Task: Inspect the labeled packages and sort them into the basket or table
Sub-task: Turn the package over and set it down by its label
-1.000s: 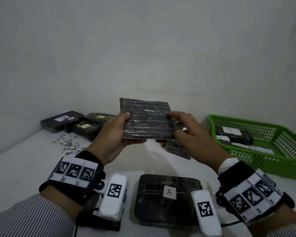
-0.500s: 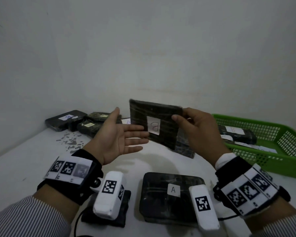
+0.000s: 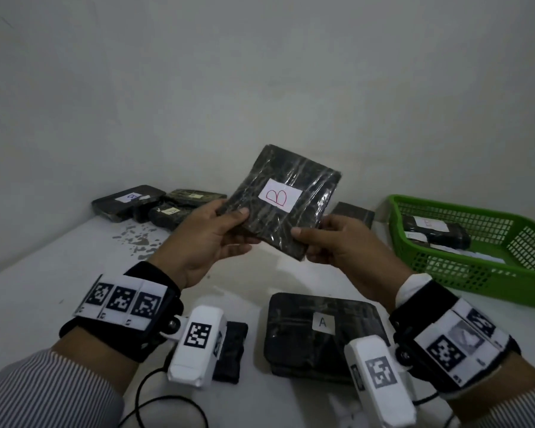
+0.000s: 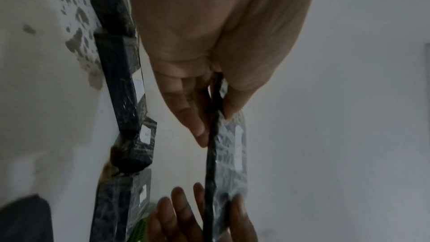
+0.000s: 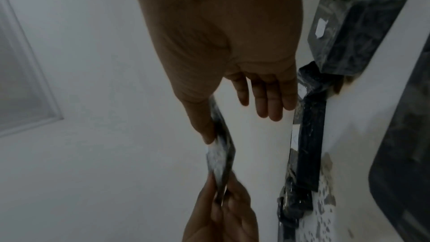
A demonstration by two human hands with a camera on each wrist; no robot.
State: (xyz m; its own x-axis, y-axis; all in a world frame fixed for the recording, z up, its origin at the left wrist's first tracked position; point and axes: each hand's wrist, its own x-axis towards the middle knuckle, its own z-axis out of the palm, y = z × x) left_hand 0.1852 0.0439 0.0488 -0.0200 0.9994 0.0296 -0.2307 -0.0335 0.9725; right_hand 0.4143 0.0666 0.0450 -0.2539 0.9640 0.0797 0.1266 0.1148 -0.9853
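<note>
Both hands held one flat black package point(image 3: 278, 202) up in the air above the white table point(image 3: 44, 273), tilted, label side toward the head camera. It was thin and roughly square, wrapped in shiny clear plastic with wrinkles. A white label point(image 3: 280, 196) near its middle carried a red handwritten "B". The left hand point(image 3: 207, 239) pinched the package's left edge, thumb on the front face and fingers behind. The right hand point(image 3: 337, 242) pinched the lower right edge with its thumb on the front; in the right wrist view its other fingers point(image 5: 267, 97) were stretched out, off the package. The left wrist view showed the package edge-on point(image 4: 210, 154) between thumb and fingers.

A thicker black package labelled "A" point(image 3: 322, 332) lay flat on the table near the person, below the hands. A cluster of black labelled packages point(image 3: 155, 205) lay at the table's far left by the wall. One more dark package point(image 3: 354, 213) lay behind the right hand. The green basket point(image 3: 476, 279) stood at the right with a black labelled package point(image 3: 436, 234) inside.
</note>
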